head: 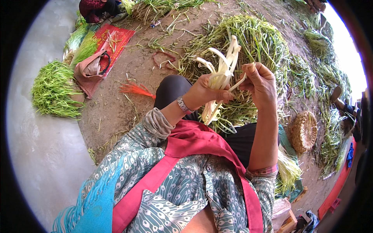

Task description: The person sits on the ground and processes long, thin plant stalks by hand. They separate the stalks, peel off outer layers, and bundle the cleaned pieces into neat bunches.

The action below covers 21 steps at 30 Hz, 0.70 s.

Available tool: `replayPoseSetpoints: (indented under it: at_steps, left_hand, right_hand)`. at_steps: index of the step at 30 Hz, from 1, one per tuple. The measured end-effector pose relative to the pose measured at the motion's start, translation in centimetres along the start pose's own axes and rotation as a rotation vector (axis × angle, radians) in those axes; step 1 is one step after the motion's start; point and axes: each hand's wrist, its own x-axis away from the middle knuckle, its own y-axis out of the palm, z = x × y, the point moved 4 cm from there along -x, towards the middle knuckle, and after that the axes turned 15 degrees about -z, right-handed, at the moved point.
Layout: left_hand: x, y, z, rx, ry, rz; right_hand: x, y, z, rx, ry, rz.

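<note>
My left hand [207, 88], with a metal watch band [183, 104] at its wrist, grips a small bunch of pale white plant stalks [220, 78]. Their thick ends fan out above the fist, and yellowish parts hang below it. To the right, my right hand [259, 81] pinches the tip of one thin stalk [239, 82] between thumb and fingertips. That stalk slants down to my left thumb. Behind both hands lies a large heap of green leafy stalks [256, 38] on the earthen ground.
A round woven straw seat [303, 131] stands to the right, near a bundle of pale stalks [287, 171]. On the left are a green bundle [56, 90], a reddish bag [89, 71] and orange strands [137, 89]. A crouching person [93, 10] is at the top left.
</note>
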Motion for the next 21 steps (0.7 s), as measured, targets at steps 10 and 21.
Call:
replayPoseSetpoints:
  at_steps: [10,21]
  left_hand:
    - [0.1,-0.2,0.2,0.036,0.016,0.017]
    - [0.1,-0.4,0.6,-0.052,0.059,0.059]
  right_hand:
    - [0.4,0.3,0.2,-0.109,-0.076,-0.088]
    - [1.8,0.2,-1.8,0.435,-0.125,0.015]
